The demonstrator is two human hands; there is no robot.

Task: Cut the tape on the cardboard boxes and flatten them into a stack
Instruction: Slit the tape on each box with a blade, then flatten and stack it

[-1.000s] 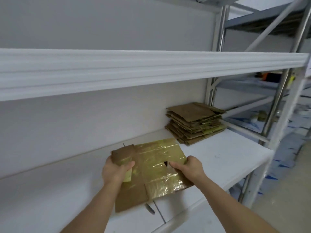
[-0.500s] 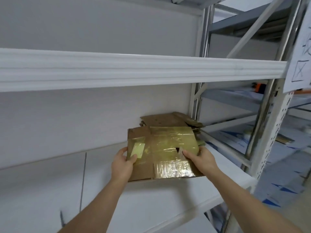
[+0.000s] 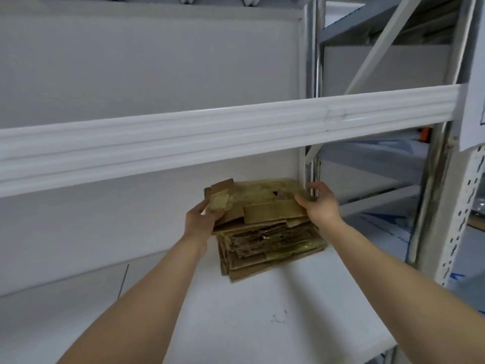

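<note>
Two hands on the flattened box (image 3: pixel 262 199) right now, and it's sitting on top of the stack (image 3: pixel 270 245) of flattened cardboard at the far right end of the white shelf (image 3: pixel 262 311). Your left hand (image 3: pixel 200 223) grips the box's left edge, thumb on top by a yellowish tape patch (image 3: pixel 220 201), fingers curled underneath. Your right hand (image 3: pixel 319 204) is at the right edge, thumb pressing down on the taped panel, fingers spread loose and relaxed past the corner, not curled round anything. The box lies a little skewed across the pile. Just above runs the upper shelf's white beam (image 3: pixel 236 132), and the rack's perforated upright (image 3: pixel 459 219) stands at your right.
</note>
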